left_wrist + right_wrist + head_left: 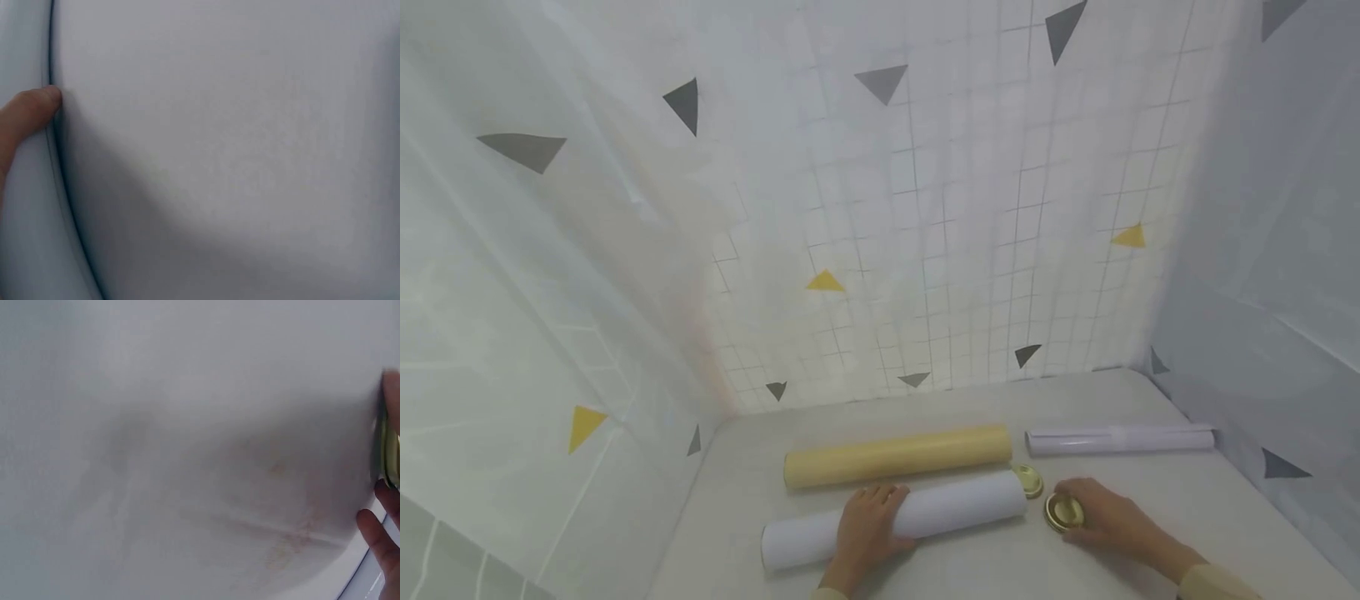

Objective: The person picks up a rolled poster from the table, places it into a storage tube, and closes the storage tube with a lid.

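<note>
A white cardboard tube (958, 506) lies crosswise on the table, with a smooth matte side. My left hand (868, 529) grips it around the middle, fingers over the top. In the left wrist view the thumb (31, 112) presses low along the tube's side (25, 206). To the right of the tube, my right hand (1112, 525) pinches a round gold metal lid (1064, 512) by its edge, its face turned up toward the head camera. The lid's edge (391, 450) shows at the far right of the right wrist view, between the fingers.
A yellow tube (898, 457) lies behind the white one. Another gold lid (1028, 481) sits by the white tube's right end. At the back right is a rolled glossy white sheet (1120, 440). Pale sheeting with triangles (880, 208) encloses the white table (715, 533).
</note>
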Demonstrator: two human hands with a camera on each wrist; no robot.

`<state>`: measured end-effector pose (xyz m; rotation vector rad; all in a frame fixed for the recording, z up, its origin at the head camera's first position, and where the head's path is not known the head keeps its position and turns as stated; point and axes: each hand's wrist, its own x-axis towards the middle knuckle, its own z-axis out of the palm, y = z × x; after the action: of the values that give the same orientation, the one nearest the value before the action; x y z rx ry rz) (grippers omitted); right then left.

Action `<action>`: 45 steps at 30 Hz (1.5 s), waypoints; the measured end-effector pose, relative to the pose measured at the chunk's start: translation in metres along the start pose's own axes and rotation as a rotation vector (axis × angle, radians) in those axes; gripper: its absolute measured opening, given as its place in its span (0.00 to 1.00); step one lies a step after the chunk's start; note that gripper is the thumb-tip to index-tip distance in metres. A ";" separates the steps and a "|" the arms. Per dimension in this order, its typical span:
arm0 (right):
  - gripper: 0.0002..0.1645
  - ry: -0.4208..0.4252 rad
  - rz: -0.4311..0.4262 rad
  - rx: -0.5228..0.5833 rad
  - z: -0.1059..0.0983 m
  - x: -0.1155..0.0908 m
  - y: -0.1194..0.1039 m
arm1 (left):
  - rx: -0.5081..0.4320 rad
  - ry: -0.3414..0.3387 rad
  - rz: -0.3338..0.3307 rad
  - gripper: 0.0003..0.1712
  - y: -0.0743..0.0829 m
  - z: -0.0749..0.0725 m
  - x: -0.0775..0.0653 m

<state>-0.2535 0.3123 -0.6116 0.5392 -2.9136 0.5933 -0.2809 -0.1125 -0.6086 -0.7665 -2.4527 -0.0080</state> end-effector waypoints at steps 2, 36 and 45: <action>0.37 0.039 0.031 0.009 0.000 0.000 -0.004 | 0.000 -0.005 -0.001 0.48 0.000 0.000 -0.001; 0.39 0.168 0.099 0.209 0.007 0.020 -0.014 | 0.003 0.007 0.000 0.48 -0.001 0.001 0.000; 0.49 -0.054 0.401 0.404 -0.003 0.028 -0.003 | -0.009 0.005 0.000 0.47 -0.001 0.004 -0.002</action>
<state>-0.2782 0.3023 -0.6026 -0.0068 -2.9747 1.2494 -0.2823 -0.1140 -0.6125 -0.7695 -2.4498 -0.0207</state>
